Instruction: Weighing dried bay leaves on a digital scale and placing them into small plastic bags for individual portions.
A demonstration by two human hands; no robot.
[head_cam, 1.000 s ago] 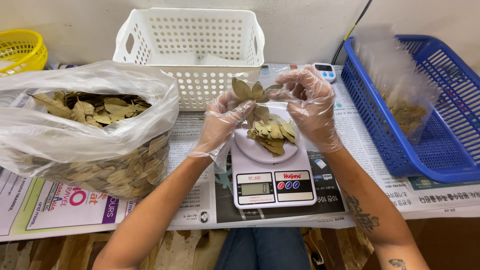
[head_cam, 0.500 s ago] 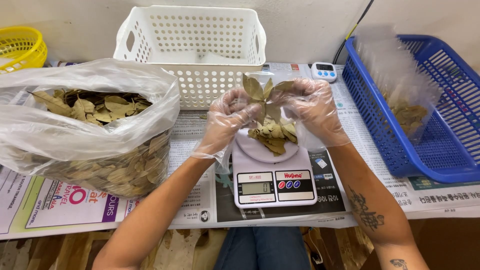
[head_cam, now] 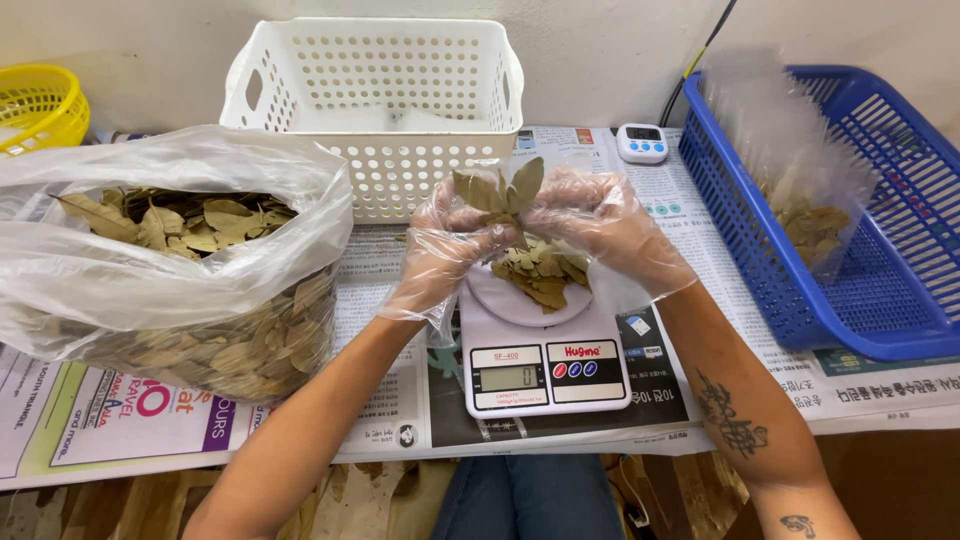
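Both hands wear thin clear plastic gloves. My left hand (head_cam: pixel 445 250) and my right hand (head_cam: pixel 605 228) meet above a small white kitchen scale (head_cam: pixel 540 368) and together pinch a bunch of dried green-brown leaves (head_cam: pixel 500 190) that stands upright between the fingers. Under the hands, more dried leaves (head_cam: pixel 545 275) lie piled on the scale's round platform. A big clear plastic bag of the same leaves (head_cam: pixel 180 270) sits open at the left, close to my left forearm.
A white perforated basket (head_cam: pixel 380 110) stands behind the scale. A blue basket (head_cam: pixel 880 290) at the right holds clear bags with leaves (head_cam: pixel 815 225). A small white timer (head_cam: pixel 641 143) lies beside it, a yellow basket (head_cam: pixel 35 105) at far left. Newspaper (head_cam: pixel 395 400) covers the table.
The two hands have come closer together over the scale, gathering the held leaves into one upright bunch. The pile on the scale stays in place.
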